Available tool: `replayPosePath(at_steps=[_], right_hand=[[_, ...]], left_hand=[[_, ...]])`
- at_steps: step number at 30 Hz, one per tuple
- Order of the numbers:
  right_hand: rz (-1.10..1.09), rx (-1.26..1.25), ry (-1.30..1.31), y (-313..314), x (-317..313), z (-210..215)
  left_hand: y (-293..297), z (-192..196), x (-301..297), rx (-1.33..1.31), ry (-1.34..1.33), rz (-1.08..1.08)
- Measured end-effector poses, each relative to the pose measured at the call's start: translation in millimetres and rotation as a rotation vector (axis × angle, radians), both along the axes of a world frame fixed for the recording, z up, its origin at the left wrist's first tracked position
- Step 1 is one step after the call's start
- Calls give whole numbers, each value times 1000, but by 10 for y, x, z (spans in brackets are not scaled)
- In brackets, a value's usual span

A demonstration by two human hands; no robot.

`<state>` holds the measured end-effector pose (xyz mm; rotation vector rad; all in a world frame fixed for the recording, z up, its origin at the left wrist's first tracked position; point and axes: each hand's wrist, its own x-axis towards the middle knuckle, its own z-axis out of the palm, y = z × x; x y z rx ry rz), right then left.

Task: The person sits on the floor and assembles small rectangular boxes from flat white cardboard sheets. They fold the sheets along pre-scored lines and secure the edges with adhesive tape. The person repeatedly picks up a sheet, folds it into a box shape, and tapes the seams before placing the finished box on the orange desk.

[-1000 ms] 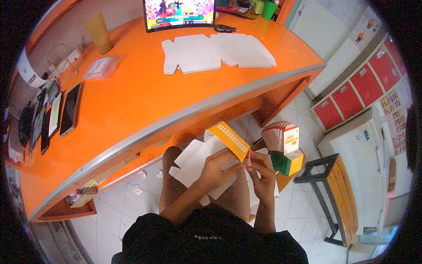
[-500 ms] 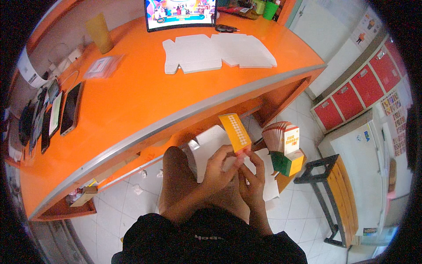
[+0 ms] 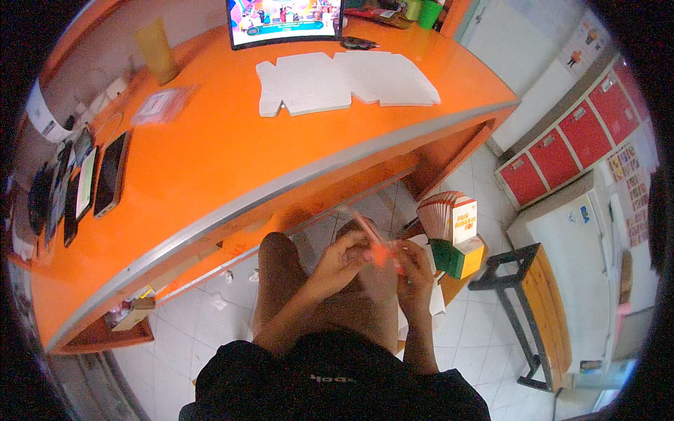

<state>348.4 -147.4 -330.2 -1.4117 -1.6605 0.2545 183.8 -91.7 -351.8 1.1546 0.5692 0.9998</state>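
A small carton (image 3: 364, 226), smeared by motion, is held between my two hands above my lap. It shows a narrow pale edge and a red-orange lower part. My left hand (image 3: 341, 261) grips its lower left side with bent fingers. On the other side, my right hand (image 3: 415, 275) pinches near its lower end, fingers curled. Just right of my right hand stand a fanned stack of folded cartons (image 3: 437, 214), a white carton with orange print (image 3: 464, 219) and a green and yellow box (image 3: 466, 259). Part of a white sheet (image 3: 437, 303) shows beneath my right hand.
An orange desk (image 3: 210, 154) with a grey edge curves ahead. On it lie white flattened cardboard pieces (image 3: 344, 85), a screen (image 3: 284, 21), a yellow cup (image 3: 156, 52) and several phones (image 3: 112, 174). A wooden bench (image 3: 547, 316) stands at right, near a white fridge (image 3: 569, 224).
The carton has turned from its broad yellow face to a narrow edge. My hands have moved slightly apart, the right one rightward. The white sheet behind them is mostly out of sight.
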Motion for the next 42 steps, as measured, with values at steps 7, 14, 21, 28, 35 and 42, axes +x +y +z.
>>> replayPosePath(at_steps=[7, 14, 21, 28, 35, 42], right_hand=[[-240, 91, 9, -50, -112, 94], [-139, -38, 399, -51, -258, 205], [-106, -51, 289, -50, -210, 148], [-115, 57, 124, -38, -269, 179], [-118, 121, 164, 2, -117, 153], [-95, -282, 568, -35, -189, 84]], left_hand=[[-162, 324, 96, 342, 394, 353], [-294, 123, 266, 685, 512, 523], [-321, 170, 284, 578, 516, 457], [-392, 299, 295, 630, 529, 455], [-408, 272, 344, 650, 414, 398], [-338, 35, 342, 388, 357, 203]])
